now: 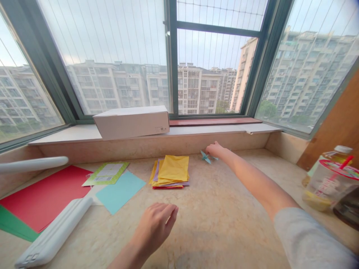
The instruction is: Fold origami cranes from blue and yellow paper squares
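My right hand [214, 149] reaches far forward to the back of the stone ledge. Its fingers are closed on a small blue folded paper crane [206, 157], which rests at the foot of the back wall, partly hidden by the hand. My left hand [157, 221] hovers over the near part of the ledge with its fingers loosely curled in and nothing visible in them. Beyond it lies a stack of yellow, purple and red folded papers [173, 170]. To its left is a light blue square sheet [121, 191].
Red paper [53, 194], green paper [17, 224] and a green-bordered packet [108, 173] lie at left, near a white lamp-like bar [60, 231]. A white box [131, 125] sits on the windowsill. A plastic cup with a straw [327, 186] and a bottle [340, 151] stand at right.
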`<state>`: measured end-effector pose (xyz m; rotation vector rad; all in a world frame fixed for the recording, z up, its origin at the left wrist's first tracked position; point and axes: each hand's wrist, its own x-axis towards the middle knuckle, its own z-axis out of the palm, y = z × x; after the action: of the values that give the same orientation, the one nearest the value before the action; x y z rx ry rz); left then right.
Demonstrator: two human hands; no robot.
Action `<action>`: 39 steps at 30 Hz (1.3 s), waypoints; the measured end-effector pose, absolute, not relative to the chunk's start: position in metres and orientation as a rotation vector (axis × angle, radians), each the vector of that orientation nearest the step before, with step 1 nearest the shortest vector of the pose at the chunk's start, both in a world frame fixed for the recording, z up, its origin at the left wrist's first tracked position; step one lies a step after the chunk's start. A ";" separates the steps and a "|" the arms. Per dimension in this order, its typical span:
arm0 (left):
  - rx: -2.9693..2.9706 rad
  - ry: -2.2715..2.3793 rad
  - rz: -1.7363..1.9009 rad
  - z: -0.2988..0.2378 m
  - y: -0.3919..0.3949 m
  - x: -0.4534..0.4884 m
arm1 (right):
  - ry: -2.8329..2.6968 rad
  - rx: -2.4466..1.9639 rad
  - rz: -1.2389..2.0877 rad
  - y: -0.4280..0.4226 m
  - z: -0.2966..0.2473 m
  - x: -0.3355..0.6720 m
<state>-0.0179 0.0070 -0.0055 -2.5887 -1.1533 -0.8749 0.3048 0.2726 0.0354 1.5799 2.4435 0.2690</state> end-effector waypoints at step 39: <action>-2.582 -1.163 -0.845 -0.006 0.009 -0.017 | 2.647 1.632 0.405 0.246 0.053 0.302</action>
<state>-0.0173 0.0086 -0.0060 -2.5822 -1.1630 -0.8453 0.3015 0.2463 0.0532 1.6325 2.6471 0.4049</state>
